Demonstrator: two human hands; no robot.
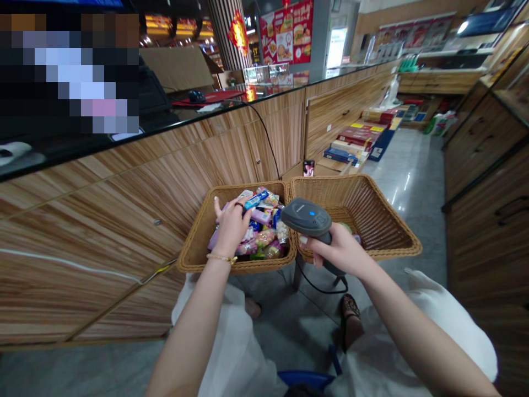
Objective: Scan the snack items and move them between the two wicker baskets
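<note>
Barcode scanner (pixel 306 218) clamped in the right hand (pixel 341 251), its head angled up and left, long axis pointing toward the left hand (pixel 231 227). Packets (pixel 264 238) heaped in a wicker basket (pixel 194 238) lie directly under the left hand, nearer it than the right. Whether a packet is held cannot be told. Second wicker basket (pixel 374 220) lies beneath and beyond the scanner.

Left hand (pixel 231 226) low over left basket (pixel 198 237), snacks (pixel 264 237) heaped near rim, little gap between packets. Right basket (pixel 363 212) largely open, scanner (pixel 306 217) in right hand (pixel 334 248) crowding its near side. Touching rims (pixel 288 207) stood between baskets. Counter (pixel 124 220) walled off left side; cable (pixel 322 289) hung beneath.
</note>
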